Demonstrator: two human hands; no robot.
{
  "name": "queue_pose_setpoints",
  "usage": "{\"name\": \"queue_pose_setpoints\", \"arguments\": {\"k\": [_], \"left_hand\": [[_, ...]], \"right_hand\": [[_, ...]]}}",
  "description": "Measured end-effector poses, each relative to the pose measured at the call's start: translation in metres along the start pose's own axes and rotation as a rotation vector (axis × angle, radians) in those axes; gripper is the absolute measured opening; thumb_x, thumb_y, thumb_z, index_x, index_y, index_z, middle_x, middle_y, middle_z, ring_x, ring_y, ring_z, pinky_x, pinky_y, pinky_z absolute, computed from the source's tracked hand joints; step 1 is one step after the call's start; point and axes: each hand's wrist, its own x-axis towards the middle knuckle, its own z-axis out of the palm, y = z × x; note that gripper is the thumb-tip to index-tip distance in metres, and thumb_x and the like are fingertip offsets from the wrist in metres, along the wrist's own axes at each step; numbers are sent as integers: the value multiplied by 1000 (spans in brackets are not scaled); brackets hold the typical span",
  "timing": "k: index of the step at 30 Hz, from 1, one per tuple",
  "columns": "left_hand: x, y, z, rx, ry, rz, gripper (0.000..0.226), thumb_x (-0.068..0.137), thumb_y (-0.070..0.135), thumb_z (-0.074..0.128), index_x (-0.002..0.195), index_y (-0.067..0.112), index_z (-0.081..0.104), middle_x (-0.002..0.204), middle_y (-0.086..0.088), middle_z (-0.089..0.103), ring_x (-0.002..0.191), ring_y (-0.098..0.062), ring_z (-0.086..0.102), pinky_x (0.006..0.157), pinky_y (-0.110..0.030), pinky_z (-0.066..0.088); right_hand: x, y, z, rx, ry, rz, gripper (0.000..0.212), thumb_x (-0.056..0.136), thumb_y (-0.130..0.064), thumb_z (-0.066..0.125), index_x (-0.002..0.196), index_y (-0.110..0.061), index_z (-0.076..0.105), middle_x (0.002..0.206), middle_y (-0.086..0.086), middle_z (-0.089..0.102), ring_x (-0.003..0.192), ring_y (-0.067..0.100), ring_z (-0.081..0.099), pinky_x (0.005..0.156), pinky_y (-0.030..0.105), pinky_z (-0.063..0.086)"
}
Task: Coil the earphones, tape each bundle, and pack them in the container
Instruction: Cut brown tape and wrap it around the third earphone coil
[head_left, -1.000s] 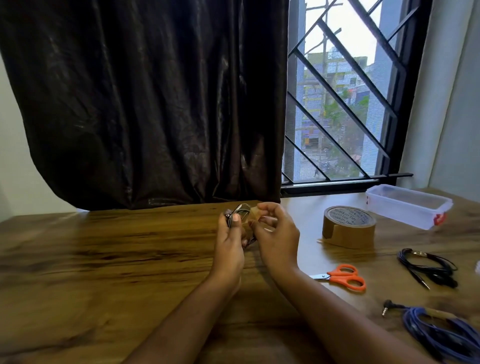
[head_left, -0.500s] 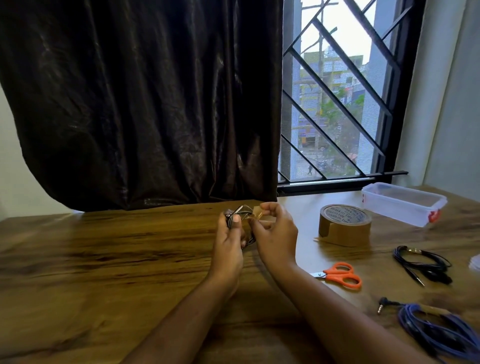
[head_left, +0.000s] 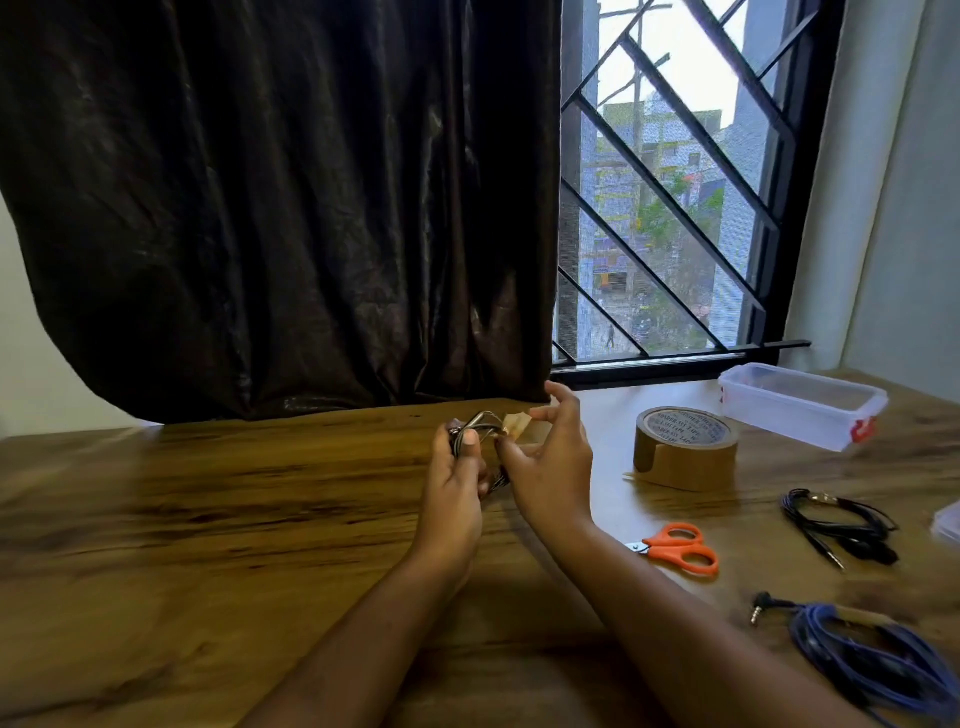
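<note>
The work is at the taping step of one bundle. To the left of the tape roll (head_left: 685, 449), above the wooden table (head_left: 208, 519), the left hand (head_left: 452, 493) is closed round a coil of grey earphones (head_left: 480, 431), thumb up against the loops. The right hand (head_left: 550, 467) meets it there, thumb and forefinger pinching a short strip of brown tape (head_left: 517, 425) against the top of the coil while its other fingers lift away. The strip looks only partly laid on, so this bundle is coiled but, by my reading, not yet fully bound. The clear container (head_left: 802, 405) stands behind and to the right of the roll, open, and nothing shows inside it, so packing has apparently not begun. The orange scissors (head_left: 680, 548) lie in front of the roll, nearer the person. The black earphones (head_left: 841, 525) lie to the right of the roll, gathered loosely, and the blue earphones (head_left: 872, 654) lie farther forward and right, their plug sticking out. Whether either of these already carries tape I cannot tell. What seems left is to wrap this strip closed, deal with any untaped sets, and put all three bundles into the container.
</note>
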Motion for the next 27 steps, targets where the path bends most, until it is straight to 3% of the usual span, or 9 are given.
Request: {"name": "queue_pose_setpoints", "arguments": {"k": [2,4,10,14,18,21,24,27], "left_hand": [[0,0,0,-8,6,7,16,100,30,36,105,38,50,68,7,43,64,-8,41,68,-25,38],[1,1,0,-15,12,5,16,100,30,36,104,38,50,67,7,42,64,-8,39,68,-26,37],[1,2,-1,-35,18,0,17,100,29,35,104,33,51,67,5,42,65,-10,39,69,-28,38],[2,3,0,-41,12,-13,16,101,28,34,104,33,50,66,5,40,63,-9,38,67,-27,37],[3,0,-1,-44,18,-17,19,101,27,35,114,18,46,64,8,40,61,-8,37,62,-23,35],[3,-1,-1,-36,20,-18,22,101,26,36,117,15,45,61,10,39,59,-7,36,61,-22,35],[4,-2,0,-26,6,-5,14,101,24,35,108,18,46,55,15,39,56,-3,35,60,-21,34],[5,-5,0,-4,-1,2,21,101,26,35,116,15,46,58,14,41,58,-5,37,61,-23,35]], "right_hand": [[-1,-1,1,28,30,-21,58,78,6,67,124,-19,40,106,3,47,60,1,60,54,3,41],[-2,-1,1,-6,68,-81,53,78,4,67,109,-27,36,105,1,41,70,14,60,56,9,45],[-2,-5,1,-90,30,-127,35,79,5,68,76,-24,48,94,-9,40,69,15,57,56,6,44],[-1,-4,-1,-40,-1,-68,20,79,0,72,84,-14,59,98,-8,45,56,0,60,53,2,42],[0,2,2,-70,-12,-73,14,81,2,69,89,-10,68,102,3,55,61,-6,61,55,3,42],[2,7,5,-149,-33,-71,13,84,1,65,92,-7,71,99,2,57,62,0,59,58,3,43],[4,11,6,-216,-65,-50,12,86,-1,62,93,-6,70,98,-1,54,80,14,61,64,2,42],[5,13,7,-266,-98,-52,15,89,0,56,98,-3,67,98,-1,52,85,11,53,66,-1,36]]}}
